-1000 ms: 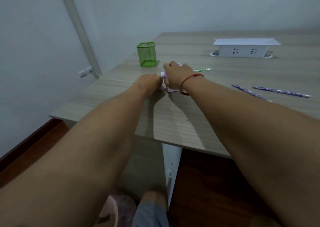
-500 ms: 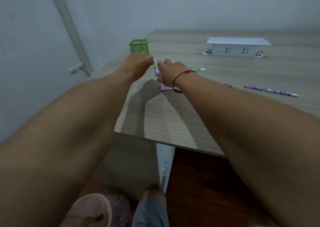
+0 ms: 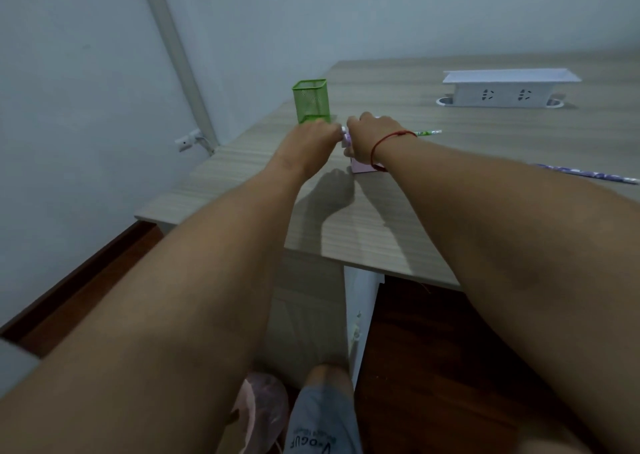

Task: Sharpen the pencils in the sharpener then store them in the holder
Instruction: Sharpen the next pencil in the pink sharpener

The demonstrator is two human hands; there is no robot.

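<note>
Starting nearest you, your knee (image 3: 322,415) in grey shorts shows at 6 o'clock above the dark wood floor (image 3: 450,349). Both your forearms stretch over the near edge of the desk (image 3: 346,231) toward 12 o'clock.

Your left hand (image 3: 310,140) has its fingers curled in on the small pale crank (image 3: 345,138) at the sharpener's 9 o'clock side. The fingertips themselves are hidden behind the knuckles.

Your right hand (image 3: 369,138), with a red string (image 3: 389,139) round its wrist, is clamped over the top of the pink sharpener (image 3: 362,168). Its fingers are curled round the body, so only the base shows, sitting on the desk between your two hands.

A green pencil (image 3: 428,132) sticks out from behind that hand toward 3 o'clock, lying about level. Whether its other end sits in the sharpener you cannot tell. A purple pencil (image 3: 588,175) lies flat on the desk, well apart at 3 o'clock.

The green mesh holder (image 3: 310,100) stands upright just beyond your left hand, at 11 o'clock from the sharpener. Farthest off, at 1 o'clock, a white socket box (image 3: 509,89) sits on the desk near the wall
</note>
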